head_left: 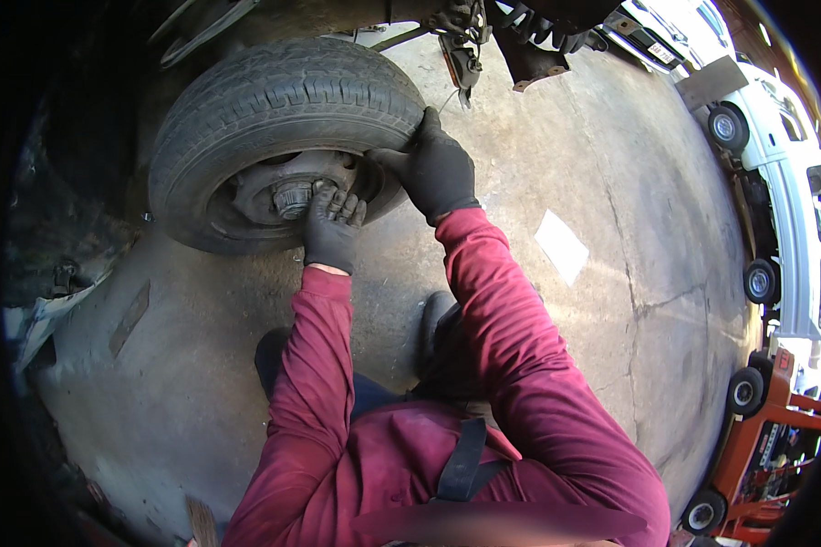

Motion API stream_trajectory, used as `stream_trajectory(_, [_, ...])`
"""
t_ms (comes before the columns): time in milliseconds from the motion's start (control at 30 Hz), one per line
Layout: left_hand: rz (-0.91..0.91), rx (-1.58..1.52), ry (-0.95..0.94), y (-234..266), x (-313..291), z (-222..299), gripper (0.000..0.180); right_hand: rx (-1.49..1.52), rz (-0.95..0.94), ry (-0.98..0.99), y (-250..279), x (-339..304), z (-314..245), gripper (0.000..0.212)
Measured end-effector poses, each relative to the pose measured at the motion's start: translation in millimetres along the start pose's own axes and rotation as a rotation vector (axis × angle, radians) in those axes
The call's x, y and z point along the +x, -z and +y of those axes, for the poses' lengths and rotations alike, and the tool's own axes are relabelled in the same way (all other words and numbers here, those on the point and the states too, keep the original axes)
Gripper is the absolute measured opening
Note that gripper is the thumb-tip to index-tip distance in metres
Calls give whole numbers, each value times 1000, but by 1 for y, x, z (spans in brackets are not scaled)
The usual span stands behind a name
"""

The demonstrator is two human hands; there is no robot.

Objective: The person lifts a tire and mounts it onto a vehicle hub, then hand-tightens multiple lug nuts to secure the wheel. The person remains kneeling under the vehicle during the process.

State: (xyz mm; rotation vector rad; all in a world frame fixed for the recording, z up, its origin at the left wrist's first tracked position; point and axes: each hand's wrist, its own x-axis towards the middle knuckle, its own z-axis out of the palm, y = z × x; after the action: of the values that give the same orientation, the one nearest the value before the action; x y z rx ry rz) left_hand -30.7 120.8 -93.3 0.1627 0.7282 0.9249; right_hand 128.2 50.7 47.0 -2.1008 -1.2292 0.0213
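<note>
A wheel [287, 118] with a worn black tire stands upright at the vehicle in front of me. At the middle of its rusty steel rim a ribbed metal hub [293, 199] sticks out. My left hand [333, 228], in a dark glove, is at the rim just right of the hub. Its fingers are curled in, and whatever they pinch is too small to make out. The gloved right hand [436, 173] grips the right side of the tire, its thumb toward the rim and its fingers around the tread.
Vehicle underbody parts [461, 55] hang above and right of the wheel. A white sheet [562, 246] lies on the cracked concrete floor. A flat strip [130, 319] lies at the left. Along the right side stand a white van [789, 210] and an orange-red machine [757, 447] with wheels.
</note>
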Motion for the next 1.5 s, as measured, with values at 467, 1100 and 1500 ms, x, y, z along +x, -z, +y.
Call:
stream_trajectory(467, [28, 5, -84, -12, -9, -14, 54, 0, 24, 26, -5, -3, 4, 83])
stream_trajectory(1100, [-274, 38, 104, -9, -59, -6, 55, 389, 36, 280, 1, -54, -59, 56])
stream_trajectory(1500, [-448, 67, -144, 57, -74, 33, 40, 290, -6, 737, -15, -79, -93, 47])
